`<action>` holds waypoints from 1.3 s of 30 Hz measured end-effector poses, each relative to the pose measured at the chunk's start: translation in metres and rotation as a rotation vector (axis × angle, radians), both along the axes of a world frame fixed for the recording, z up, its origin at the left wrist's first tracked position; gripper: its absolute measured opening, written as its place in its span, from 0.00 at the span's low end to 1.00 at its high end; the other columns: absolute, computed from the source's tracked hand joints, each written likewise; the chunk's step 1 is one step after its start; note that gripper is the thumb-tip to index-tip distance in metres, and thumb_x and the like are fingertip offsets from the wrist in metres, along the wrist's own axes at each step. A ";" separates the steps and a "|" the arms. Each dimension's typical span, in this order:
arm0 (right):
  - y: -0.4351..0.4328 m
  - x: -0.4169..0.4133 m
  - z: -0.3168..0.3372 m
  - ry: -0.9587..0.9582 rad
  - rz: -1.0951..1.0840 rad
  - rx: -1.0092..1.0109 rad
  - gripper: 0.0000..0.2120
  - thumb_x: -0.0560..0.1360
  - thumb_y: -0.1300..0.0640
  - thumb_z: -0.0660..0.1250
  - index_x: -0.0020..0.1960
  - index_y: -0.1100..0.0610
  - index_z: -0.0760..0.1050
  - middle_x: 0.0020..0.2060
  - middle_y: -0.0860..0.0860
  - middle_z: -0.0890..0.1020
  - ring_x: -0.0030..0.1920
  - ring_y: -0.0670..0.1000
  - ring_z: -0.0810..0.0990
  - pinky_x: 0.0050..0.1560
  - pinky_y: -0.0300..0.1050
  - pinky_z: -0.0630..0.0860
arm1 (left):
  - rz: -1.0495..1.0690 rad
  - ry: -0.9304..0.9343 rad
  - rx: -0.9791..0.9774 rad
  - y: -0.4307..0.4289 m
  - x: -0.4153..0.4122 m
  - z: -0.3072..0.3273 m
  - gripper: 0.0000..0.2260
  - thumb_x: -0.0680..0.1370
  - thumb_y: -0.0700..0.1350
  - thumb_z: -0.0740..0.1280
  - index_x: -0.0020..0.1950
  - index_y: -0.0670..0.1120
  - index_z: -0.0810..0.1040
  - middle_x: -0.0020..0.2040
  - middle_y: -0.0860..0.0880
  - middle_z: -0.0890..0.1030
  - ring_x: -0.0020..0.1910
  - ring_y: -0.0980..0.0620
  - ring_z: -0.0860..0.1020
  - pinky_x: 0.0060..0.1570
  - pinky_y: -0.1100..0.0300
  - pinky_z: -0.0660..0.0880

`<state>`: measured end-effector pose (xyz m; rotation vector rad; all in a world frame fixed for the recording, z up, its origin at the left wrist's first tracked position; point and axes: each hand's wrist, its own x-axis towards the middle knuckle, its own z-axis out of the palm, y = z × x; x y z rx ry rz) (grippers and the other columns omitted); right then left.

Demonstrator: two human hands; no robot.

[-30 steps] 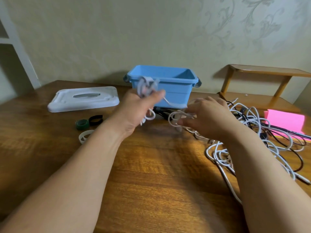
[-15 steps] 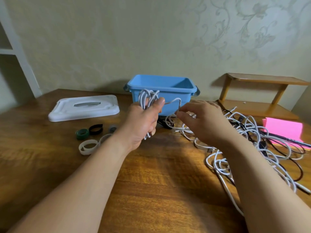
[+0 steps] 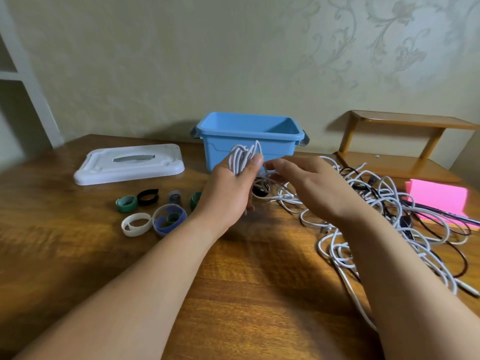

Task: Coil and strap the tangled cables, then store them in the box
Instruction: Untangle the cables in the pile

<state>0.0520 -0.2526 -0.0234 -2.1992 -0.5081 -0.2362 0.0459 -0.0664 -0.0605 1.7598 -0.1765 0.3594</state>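
My left hand grips a small coil of white cable, its loops sticking up above the thumb. My right hand is just to its right, fingers reaching toward the coil; whether they hold the cable's loose strand is hidden. A tangle of white and black cables lies on the table to the right. The open blue box stands behind the hands. Several rolled straps lie at the left: white, purple, green and black.
The box's white lid lies at the back left of the wooden table. A small wooden shelf stands at the back right, a pink paper block beside the tangle. A wall runs close behind.
The camera tilted up, so everything sits lower in view. My left hand has more white loops gathered in it, and my right hand has come closer to the coil.
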 end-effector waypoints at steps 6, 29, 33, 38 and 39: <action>0.003 -0.008 0.000 0.031 0.072 0.002 0.37 0.77 0.20 0.52 0.56 0.48 0.85 0.51 0.45 0.88 0.55 0.45 0.86 0.63 0.53 0.80 | -0.084 -0.021 -0.086 -0.001 0.003 0.002 0.11 0.80 0.60 0.71 0.58 0.56 0.84 0.50 0.54 0.88 0.52 0.53 0.86 0.56 0.46 0.82; 0.023 -0.004 -0.012 -0.521 -0.244 -0.274 0.13 0.78 0.39 0.69 0.41 0.45 0.81 0.39 0.40 0.78 0.53 0.49 0.76 0.60 0.52 0.64 | -0.054 0.115 -0.376 -0.001 -0.007 0.014 0.11 0.85 0.41 0.64 0.45 0.47 0.82 0.36 0.47 0.83 0.41 0.46 0.84 0.46 0.48 0.82; 0.029 -0.005 -0.015 -0.375 -0.230 -0.213 0.16 0.80 0.43 0.69 0.37 0.50 0.79 0.37 0.44 0.80 0.49 0.50 0.75 0.57 0.53 0.65 | -0.148 0.124 -0.349 -0.003 -0.012 0.015 0.12 0.85 0.39 0.62 0.45 0.47 0.80 0.34 0.49 0.80 0.34 0.53 0.81 0.38 0.56 0.80; 0.029 -0.008 -0.012 -0.310 -0.126 -0.191 0.19 0.80 0.43 0.59 0.36 0.50 0.75 0.37 0.46 0.78 0.47 0.50 0.74 0.62 0.58 0.69 | -0.112 0.154 -0.364 -0.002 -0.010 0.011 0.11 0.86 0.44 0.63 0.58 0.40 0.83 0.43 0.44 0.84 0.40 0.50 0.83 0.43 0.51 0.80; 0.029 -0.009 -0.012 -0.284 -0.085 -0.197 0.19 0.81 0.42 0.57 0.36 0.48 0.74 0.38 0.46 0.78 0.47 0.49 0.74 0.64 0.58 0.68 | -0.089 0.157 -0.366 -0.001 -0.008 0.010 0.11 0.86 0.44 0.63 0.58 0.40 0.82 0.44 0.44 0.84 0.41 0.49 0.83 0.45 0.50 0.80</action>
